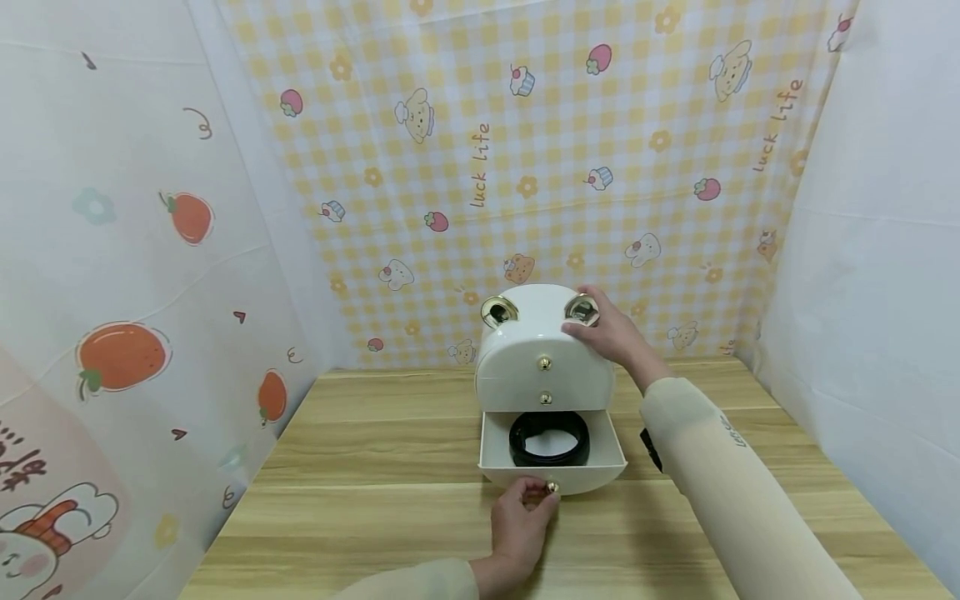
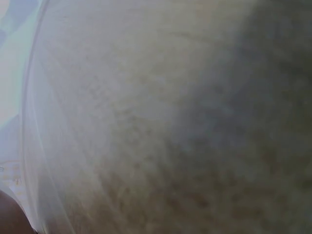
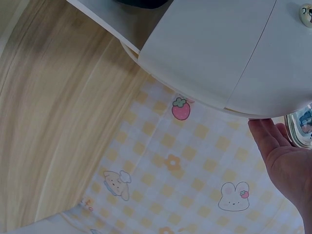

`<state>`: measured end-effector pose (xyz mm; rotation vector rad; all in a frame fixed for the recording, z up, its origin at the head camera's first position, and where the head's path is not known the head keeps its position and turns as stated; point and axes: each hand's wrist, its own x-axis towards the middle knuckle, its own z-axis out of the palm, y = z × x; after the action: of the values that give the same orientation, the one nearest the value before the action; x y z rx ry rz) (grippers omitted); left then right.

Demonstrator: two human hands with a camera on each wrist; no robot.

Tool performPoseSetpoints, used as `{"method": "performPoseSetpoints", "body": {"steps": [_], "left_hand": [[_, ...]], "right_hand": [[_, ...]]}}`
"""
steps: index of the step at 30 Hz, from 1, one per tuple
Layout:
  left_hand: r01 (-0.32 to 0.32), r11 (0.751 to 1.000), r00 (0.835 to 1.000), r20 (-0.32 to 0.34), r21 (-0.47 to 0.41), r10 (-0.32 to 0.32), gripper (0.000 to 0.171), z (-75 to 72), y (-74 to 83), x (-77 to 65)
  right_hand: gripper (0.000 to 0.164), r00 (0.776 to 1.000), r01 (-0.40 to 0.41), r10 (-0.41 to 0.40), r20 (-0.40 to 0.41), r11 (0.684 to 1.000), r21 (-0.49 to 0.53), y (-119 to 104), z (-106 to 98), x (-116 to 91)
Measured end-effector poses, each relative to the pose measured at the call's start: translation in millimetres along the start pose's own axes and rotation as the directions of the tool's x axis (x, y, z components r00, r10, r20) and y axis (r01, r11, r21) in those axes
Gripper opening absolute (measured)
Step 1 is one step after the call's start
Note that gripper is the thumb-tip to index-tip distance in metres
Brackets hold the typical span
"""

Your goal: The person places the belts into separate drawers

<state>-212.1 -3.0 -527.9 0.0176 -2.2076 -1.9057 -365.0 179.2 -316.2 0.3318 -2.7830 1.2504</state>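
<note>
A white storage box (image 1: pixel 542 325) with drawers stands on the table, two gold-rimmed round eyes on top. Its bottom drawer (image 1: pixel 611 442) is pulled out toward me. In the drawer lies a thick black coil (image 1: pixel 576 450), shaped like a rolled-up belt. My left hand (image 1: pixel 519 523) pinches the gold knob (image 1: pixel 552 487) on that drawer's front. At the box's upper right, my right hand (image 1: pixel 611 329) grips the top around the right eye (image 1: pixel 582 309). In the right wrist view, the fingers (image 3: pixel 267 132) of this hand reach along the box's edge beside the eye.
Wood-grain table (image 1: pixel 382 450) surrounds the box. A yellow checked cloth (image 1: pixel 450 167) hangs behind it, with pale printed sheets (image 1: pixel 150 250) at both sides. Two more gold knobs (image 1: pixel 545 364) sit on the closed upper front. The left wrist view is mostly blurred.
</note>
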Motion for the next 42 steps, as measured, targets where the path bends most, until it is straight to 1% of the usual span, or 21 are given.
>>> {"method": "performPoseSetpoints", "body": {"steps": [7,13,21,28,34,35,42], "left_hand": [[0.026,1.000,1.000,-0.012,0.012,-0.026,0.016,2.1,3.5,3.2],[0.018,1.000,1.000,-0.022,0.007,-0.018,0.015,4.0,1.8,10.6],[-0.001,0.999,0.999,-0.036,0.040,0.002,0.014,6.0,-1.3,20.1],[0.009,1.000,0.999,-0.034,0.017,-0.008,0.014,8.9,-0.4,24.4],[0.001,0.999,0.999,-0.054,0.042,0.001,0.013,11.1,-2.5,31.8],[0.008,0.999,0.998,-0.056,0.045,-0.005,0.013,11.2,-2.7,32.7],[0.007,0.999,0.999,-0.051,0.053,-0.004,0.012,11.7,-3.5,37.7]], "right_hand": [[0.076,1.000,0.005,-0.005,-0.002,1.000,0.000,0.7,-0.5,0.1],[0.077,1.000,0.009,-0.009,0.001,1.000,0.001,1.4,-0.7,0.1],[0.077,1.000,0.000,0.000,0.006,1.000,-0.002,0.6,-0.4,0.4],[0.077,1.000,0.004,-0.004,0.003,1.000,-0.001,-0.1,-0.9,0.4],[0.076,1.000,-0.006,0.006,0.007,1.000,0.007,-1.5,-1.5,-0.4],[0.076,1.000,-0.006,0.006,0.008,1.000,0.007,-1.6,-1.4,-0.2],[0.076,1.000,-0.005,0.005,0.014,1.000,0.005,-1.4,-1.7,-0.2]]}}
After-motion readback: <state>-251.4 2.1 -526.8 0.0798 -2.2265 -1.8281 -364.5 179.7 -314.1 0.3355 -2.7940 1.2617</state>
